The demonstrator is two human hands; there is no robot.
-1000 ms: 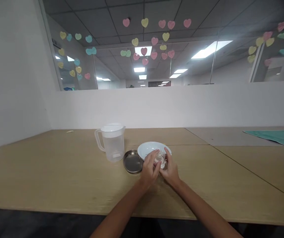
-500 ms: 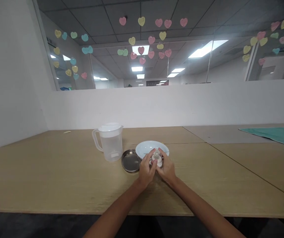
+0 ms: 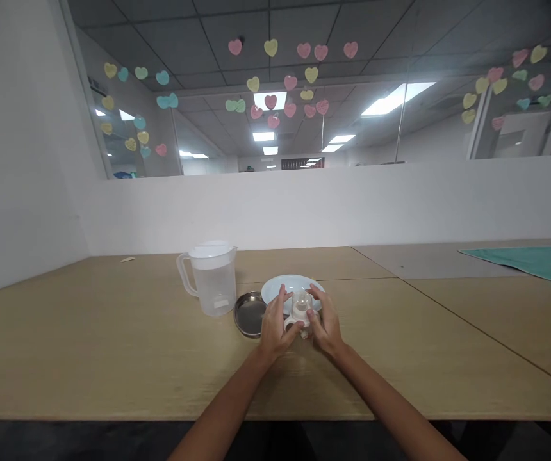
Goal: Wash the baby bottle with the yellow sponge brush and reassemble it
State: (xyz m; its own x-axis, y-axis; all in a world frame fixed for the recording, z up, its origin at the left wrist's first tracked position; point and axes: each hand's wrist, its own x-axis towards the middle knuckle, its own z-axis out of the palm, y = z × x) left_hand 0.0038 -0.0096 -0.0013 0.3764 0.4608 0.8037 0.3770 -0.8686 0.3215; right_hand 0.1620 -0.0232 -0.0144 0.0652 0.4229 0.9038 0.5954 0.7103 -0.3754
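Observation:
Between my two hands is a small white piece with a clear domed top (image 3: pixel 300 306); it looks like the top of a baby bottle, with a ring-shaped handle low on its left side. My left hand (image 3: pixel 274 325) grips it from the left, thumb at the lower front and fingers raised along the side. From the right, my right hand (image 3: pixel 327 325) holds it, thumb on the front and index finger by the dome. Directly behind is a white plate (image 3: pixel 275 285), partly covered by the hands. A round metal dish (image 3: pixel 249 314) lies left of my left hand.
A clear plastic pitcher (image 3: pixel 215 285) with a white lid stands left of the dish, its handle to the left. On the far right of the wooden table (image 3: pixel 112 352) lies a green cloth (image 3: pixel 510 259). A white wall (image 3: pixel 256 211) borders the back.
The white piece has tilted, so its clear dome now points up and its side handle shows. My fingers have shifted and spread a little around it. The view has moved slightly.

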